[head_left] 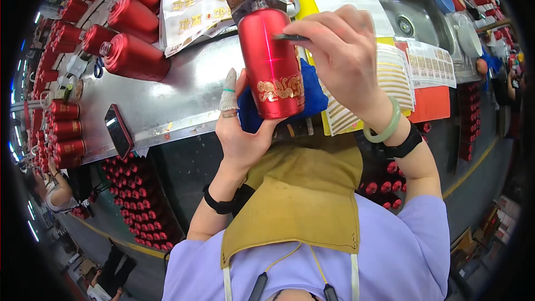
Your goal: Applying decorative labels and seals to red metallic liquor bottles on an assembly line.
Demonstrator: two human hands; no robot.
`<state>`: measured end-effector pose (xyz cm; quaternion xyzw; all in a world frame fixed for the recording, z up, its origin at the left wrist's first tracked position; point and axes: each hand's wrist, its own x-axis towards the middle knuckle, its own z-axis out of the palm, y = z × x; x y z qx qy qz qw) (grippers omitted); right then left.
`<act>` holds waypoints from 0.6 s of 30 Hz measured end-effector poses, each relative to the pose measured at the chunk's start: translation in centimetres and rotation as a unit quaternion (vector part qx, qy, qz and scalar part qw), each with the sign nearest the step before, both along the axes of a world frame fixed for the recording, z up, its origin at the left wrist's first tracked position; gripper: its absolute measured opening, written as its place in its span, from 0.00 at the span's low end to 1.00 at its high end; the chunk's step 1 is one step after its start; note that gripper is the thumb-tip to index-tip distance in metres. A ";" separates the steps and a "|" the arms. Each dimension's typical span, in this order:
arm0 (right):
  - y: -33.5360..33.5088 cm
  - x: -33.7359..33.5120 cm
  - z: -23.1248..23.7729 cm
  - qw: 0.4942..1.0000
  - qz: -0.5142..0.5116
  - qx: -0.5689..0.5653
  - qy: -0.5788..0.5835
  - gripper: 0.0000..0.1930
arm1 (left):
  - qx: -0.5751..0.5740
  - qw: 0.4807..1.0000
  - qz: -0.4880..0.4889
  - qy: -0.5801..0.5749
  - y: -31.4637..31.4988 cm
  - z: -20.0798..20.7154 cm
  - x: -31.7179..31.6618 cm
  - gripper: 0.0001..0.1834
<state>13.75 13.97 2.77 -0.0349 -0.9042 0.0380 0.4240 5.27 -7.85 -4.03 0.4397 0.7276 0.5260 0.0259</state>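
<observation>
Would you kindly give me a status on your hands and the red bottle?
Left hand holding red bottle low down. Right hand pinching dark slim tool over it. Blue cloth bunched behind bottle.

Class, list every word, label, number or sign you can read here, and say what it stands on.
No text can be read clearly.
Red bottle: gold ornament near its base, no readable words.
Left sticker sheet: gold marks, too small to read.
Small-print sheet at right: rows of marks, too small to read.
</observation>
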 end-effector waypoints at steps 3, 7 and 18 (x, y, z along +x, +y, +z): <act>-5.4 1.7 -1.7 0.987 0.138 -0.070 -0.040 0.08 | 0.007 1.000 -0.016 -0.020 0.2 -0.9 -0.2 0.56; -3.9 0.4 -0.8 0.977 0.122 -0.173 -0.034 0.08 | -0.023 0.997 0.009 -0.068 0.2 -0.9 0.3 0.59; -0.2 -0.2 -2.0 0.987 0.059 -0.144 0.034 0.07 | -0.066 0.997 0.031 0.026 0.6 0.3 0.2 0.57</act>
